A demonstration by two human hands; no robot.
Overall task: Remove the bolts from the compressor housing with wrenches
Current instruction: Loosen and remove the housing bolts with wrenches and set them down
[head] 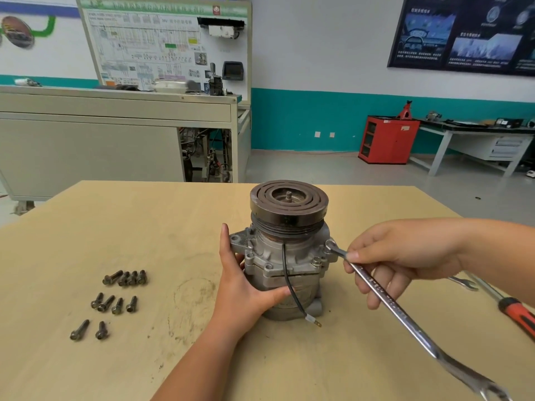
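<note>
A grey compressor (285, 256) with a dark pulley on top stands upright on the wooden table (173, 357). My left hand (246, 285) holds its housing from the left, fingers wrapped round the body. My right hand (399, 261) grips a long silver wrench (388, 302) near its ring end. That ring end sits on a bolt (330, 244) on the housing's right flange. Another bolt (317, 260) shows on the flange nearby. Several removed bolts (115, 299) lie in rows on the table at the left.
A red-handled screwdriver (515, 311) and a second wrench (463, 282) lie on the table at the right, behind my right arm. A black wire (292, 290) hangs down the compressor's front. A training bench and a red cabinet stand beyond the table.
</note>
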